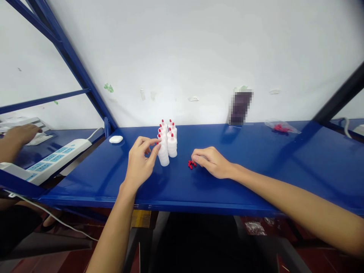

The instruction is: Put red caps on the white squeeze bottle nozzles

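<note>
Two rows of white plastic squeeze bottles [172, 147] with small red caps stand upright on the blue table. At the front of the left row, my left hand [140, 159] pinches a red cap [158, 143] at the top of the nearest bottle [163, 157] between thumb and forefinger. A small heap of loose red caps [191, 164] lies right of the bottles. My right hand [214, 162] rests beside the heap with fingers curled together. Whatever its fingertips hold, if anything, is hidden.
The blue table [256, 182] meets a white wall behind. A white earbud case [116, 139] lies at the left. Upright against the wall leans a blurred dark phone-like object [240, 108]. A clear bag of red pieces [281, 127] sits back right. Beyond a power strip [54, 161], another person's hand [21, 136] shows.
</note>
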Available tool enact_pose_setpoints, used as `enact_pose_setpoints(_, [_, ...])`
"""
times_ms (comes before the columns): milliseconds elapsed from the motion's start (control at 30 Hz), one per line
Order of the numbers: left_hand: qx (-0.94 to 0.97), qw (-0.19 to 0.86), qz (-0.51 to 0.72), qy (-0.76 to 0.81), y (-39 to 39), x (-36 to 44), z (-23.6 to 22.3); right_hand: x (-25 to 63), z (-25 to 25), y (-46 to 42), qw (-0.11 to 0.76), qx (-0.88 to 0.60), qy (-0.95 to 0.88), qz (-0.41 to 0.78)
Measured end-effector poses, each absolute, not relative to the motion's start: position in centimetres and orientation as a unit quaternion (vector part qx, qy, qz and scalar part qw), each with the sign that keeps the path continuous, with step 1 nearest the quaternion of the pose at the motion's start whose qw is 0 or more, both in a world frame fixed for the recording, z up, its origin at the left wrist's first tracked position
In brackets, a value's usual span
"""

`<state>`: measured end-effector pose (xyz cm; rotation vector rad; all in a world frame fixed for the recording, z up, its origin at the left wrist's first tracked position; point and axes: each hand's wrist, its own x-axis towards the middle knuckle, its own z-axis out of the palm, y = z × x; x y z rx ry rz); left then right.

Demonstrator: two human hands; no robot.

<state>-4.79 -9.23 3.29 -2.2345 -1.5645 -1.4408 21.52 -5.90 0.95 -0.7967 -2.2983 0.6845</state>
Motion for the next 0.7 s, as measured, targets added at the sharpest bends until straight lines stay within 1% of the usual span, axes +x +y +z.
enact_pose_setpoints(67, [-0.728, 0.022, -0.461, -0.507, -9.2, -4.7, 3.3, 21.5, 1.1, -5.9, 0.28, -0.325, -0.872, 0.234])
enact_pose_setpoints(167, [-0.718, 0.033, -0.488, -0.495, -9.4, -4.7, 3.5, 21.6, 1.5, -5.8, 0.218, -0.379, -0.886, 0.156])
enact_pose_setpoints(300, [-0.732, 0.049, -0.528, -0.428, -10.0, -4.8, 3.5, 22.0, 1.6, -5.6, 0.152, -0.398, -0.902, 0.076])
enact_pose_setpoints(400, [-0.768, 0.022, -0.54, -0.345, -10.7, -4.9, 3.4, 22.1, 1.6, -5.6, 0.133, -0.402, -0.905, 0.049])
enact_pose_setpoints(533, [-0.819, -0.035, -0.511, -0.26, -11.4, -4.3, 3.3, 21.9, 1.8, -5.6, 0.102, -0.41, -0.906, 0.035])
enact_pose_setpoints(700, [-0.849, -0.021, -0.5, -0.17, -11.4, -2.7, 2.9, 21.7, 2.4, -5.9, 0.075, -0.418, -0.905, 0.033])
